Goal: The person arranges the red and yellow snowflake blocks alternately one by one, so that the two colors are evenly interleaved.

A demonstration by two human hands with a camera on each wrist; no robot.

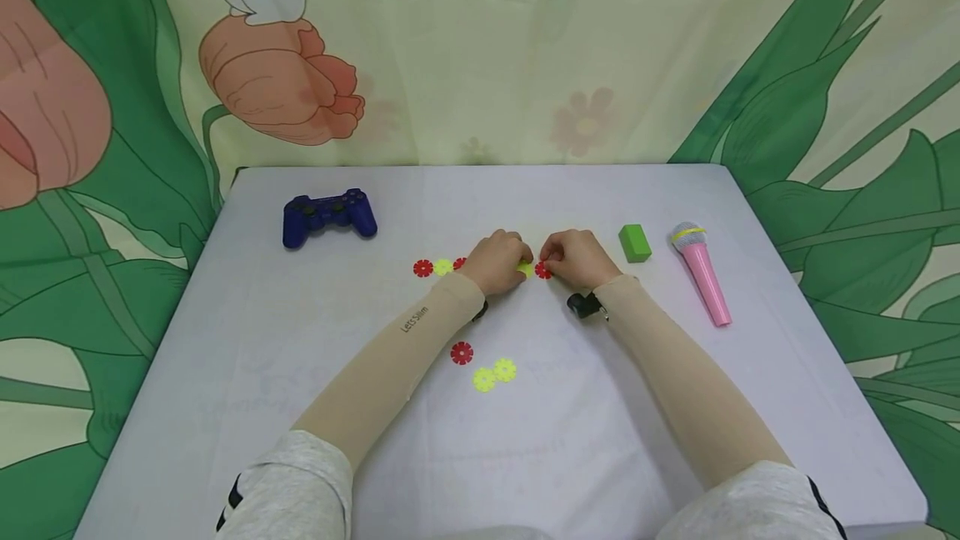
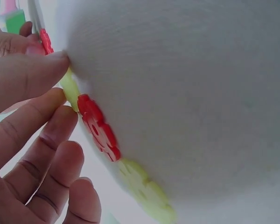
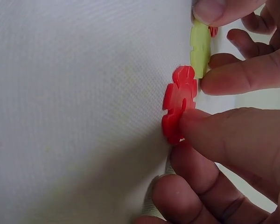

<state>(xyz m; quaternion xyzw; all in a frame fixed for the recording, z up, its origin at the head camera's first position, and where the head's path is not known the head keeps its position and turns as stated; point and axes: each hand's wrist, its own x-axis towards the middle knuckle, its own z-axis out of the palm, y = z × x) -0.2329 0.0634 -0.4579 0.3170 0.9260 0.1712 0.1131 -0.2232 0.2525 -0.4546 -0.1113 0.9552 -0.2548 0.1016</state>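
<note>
Flower-shaped plastic discs, red and yellow by turns, run in a row across the white table. My left hand [image 1: 495,265] pinches a yellow flower disc [image 3: 200,49] between thumb and forefinger. On its right, my right hand [image 1: 577,259] pinches a red flower disc [image 3: 178,105], whose edge lies close to the yellow one; whether they interlock I cannot tell. Left of the left hand come another red disc [image 2: 99,128] and another yellow disc [image 2: 147,191], with an end red disc [image 1: 423,268] beyond. The left hand hides part of the row in the head view.
Nearer me lie a loose red disc [image 1: 462,353] and two yellow discs [image 1: 484,380]. A blue game controller [image 1: 330,217] sits at the back left. To the right are a green block [image 1: 635,243] and a pink toy microphone [image 1: 705,273]. A patterned curtain [image 1: 480,48] hangs behind the table.
</note>
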